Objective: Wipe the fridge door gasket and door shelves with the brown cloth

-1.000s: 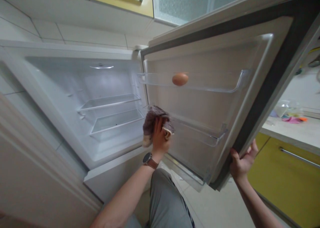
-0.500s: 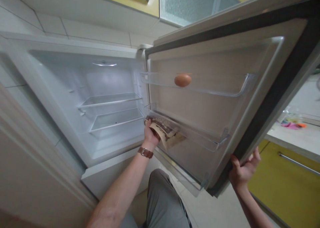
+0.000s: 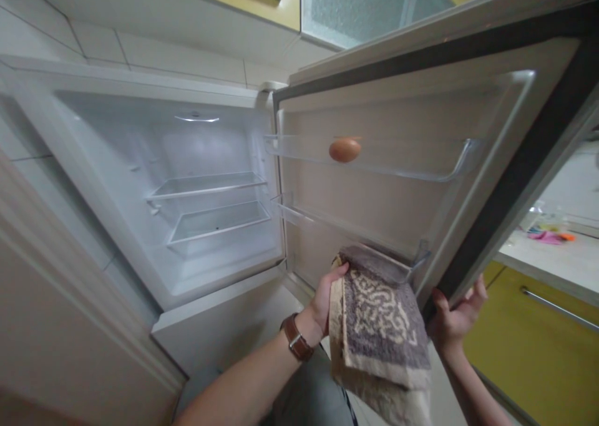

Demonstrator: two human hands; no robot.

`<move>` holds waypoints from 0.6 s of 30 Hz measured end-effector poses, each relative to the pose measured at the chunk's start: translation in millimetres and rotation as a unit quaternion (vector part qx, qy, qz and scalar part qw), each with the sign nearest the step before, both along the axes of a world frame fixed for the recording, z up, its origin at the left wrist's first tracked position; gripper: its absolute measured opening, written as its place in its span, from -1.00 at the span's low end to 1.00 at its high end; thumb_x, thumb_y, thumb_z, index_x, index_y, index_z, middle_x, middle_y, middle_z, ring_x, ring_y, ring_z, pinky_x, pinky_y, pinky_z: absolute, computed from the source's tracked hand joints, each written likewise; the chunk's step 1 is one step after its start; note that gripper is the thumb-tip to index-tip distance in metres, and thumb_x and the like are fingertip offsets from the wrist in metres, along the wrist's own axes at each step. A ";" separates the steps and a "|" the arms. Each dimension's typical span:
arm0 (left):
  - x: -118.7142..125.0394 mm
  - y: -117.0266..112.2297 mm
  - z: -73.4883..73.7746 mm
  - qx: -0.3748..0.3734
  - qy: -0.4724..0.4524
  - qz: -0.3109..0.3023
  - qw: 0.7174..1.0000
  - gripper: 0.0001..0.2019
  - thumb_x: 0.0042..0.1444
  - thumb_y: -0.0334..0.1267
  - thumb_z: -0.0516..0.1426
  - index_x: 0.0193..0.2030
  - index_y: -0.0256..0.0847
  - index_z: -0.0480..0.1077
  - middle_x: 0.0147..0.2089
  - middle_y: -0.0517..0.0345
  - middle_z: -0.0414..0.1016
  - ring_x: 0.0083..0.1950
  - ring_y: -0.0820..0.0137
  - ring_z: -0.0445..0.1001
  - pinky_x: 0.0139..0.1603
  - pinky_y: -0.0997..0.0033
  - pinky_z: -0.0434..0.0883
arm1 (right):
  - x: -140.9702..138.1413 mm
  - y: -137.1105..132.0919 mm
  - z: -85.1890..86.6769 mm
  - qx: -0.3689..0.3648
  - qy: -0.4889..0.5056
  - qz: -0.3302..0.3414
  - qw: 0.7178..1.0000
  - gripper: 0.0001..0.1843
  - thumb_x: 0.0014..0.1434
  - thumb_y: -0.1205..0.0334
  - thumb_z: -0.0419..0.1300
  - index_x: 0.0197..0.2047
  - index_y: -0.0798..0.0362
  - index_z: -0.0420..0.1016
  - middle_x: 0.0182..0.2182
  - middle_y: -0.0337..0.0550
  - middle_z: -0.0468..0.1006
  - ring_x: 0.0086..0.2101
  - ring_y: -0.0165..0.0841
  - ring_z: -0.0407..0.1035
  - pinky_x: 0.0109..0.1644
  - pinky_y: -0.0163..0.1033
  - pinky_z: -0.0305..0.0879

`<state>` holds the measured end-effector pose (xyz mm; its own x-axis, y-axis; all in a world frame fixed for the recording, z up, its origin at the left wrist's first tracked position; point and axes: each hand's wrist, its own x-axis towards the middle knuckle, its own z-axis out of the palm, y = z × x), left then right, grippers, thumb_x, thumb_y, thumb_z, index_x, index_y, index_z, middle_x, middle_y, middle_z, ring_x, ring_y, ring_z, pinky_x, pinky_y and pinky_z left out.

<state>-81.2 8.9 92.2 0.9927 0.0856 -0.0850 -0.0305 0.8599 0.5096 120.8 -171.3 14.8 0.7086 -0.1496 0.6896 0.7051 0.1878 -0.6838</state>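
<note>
A brown and cream patterned towel [image 3: 381, 326] hangs folded from my left hand [image 3: 325, 298], which is closed round its edge; a brown watch strap circles that wrist. The towel's upper part lies against the lower clear door shelf [image 3: 318, 220] of the open fridge door [image 3: 388, 120]. My right hand [image 3: 456, 320] grips the outer edge of the door, thumb on the dark seal [image 3: 468, 245] and fingers round the far side. A brown egg [image 3: 345, 150] sits in the upper door shelf [image 3: 412, 171].
Inside the fridge on the left are glass shelves [image 3: 219, 221] and a lamp [image 3: 196, 118]. Yellow cabinets [image 3: 533, 345] and a countertop [image 3: 552, 257] with pink and orange items [image 3: 550, 237] stand at the right. My knee [image 3: 304, 392] is below the door.
My left hand has moved right and toward me with the towel, from the hinge end of the lower door shelf to its outer end. The towel now hangs down. My right hand stays put.
</note>
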 end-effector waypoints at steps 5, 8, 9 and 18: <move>-31.8 42.2 10.0 0.015 0.027 0.143 0.989 -0.69 0.14 -0.17 0.23 -0.04 -0.31 0.56 -0.21 -0.09 0.69 -0.08 0.04 0.68 0.13 0.03 0.53 | -0.8 -0.7 -2.0 -0.010 -0.001 -0.007 1.000 0.18 -0.06 -0.15 0.43 0.50 0.05 0.05 0.05 0.02 0.47 -0.06 -0.13 0.41 0.22 0.15 0.25; -52.4 78.6 26.0 0.055 0.025 0.393 0.918 -0.76 0.18 -0.16 0.19 -0.09 -0.24 0.54 -0.22 0.01 0.67 -0.10 0.12 0.67 0.08 0.09 0.56 | -2.6 -0.3 -1.1 -0.022 0.009 -0.014 1.000 0.15 -0.03 -0.16 0.41 0.51 0.02 0.05 0.06 0.00 0.47 -0.03 -0.11 0.41 0.25 0.20 0.22; -56.8 90.2 32.8 0.073 0.018 0.481 0.873 -0.77 0.19 -0.15 0.17 -0.10 -0.21 0.52 -0.20 0.05 0.67 -0.10 0.17 0.66 0.08 0.13 0.55 | -3.6 -0.2 -0.3 -0.024 0.013 -0.015 1.000 0.15 -0.03 -0.16 0.42 0.50 0.01 0.05 0.06 0.00 0.47 -0.02 -0.10 0.41 0.26 0.22 0.20; -14.8 149.3 109.6 0.476 -0.049 0.625 0.617 -0.73 0.22 -0.04 0.19 -0.13 -0.20 0.49 -0.14 0.10 0.60 0.05 0.23 0.54 0.17 0.31 0.42 | -17.5 -2.3 -1.6 -0.043 0.026 -0.040 0.998 0.21 -0.07 -0.22 0.43 0.50 0.05 0.04 0.01 0.03 0.45 -0.03 -0.04 0.41 0.25 0.28 0.21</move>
<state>-96.0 158.3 201.8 0.0979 0.7539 0.6496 -0.4378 -0.5536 0.7084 103.2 -173.7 13.2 0.7322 -0.1494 0.6645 0.6784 0.0722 -0.7312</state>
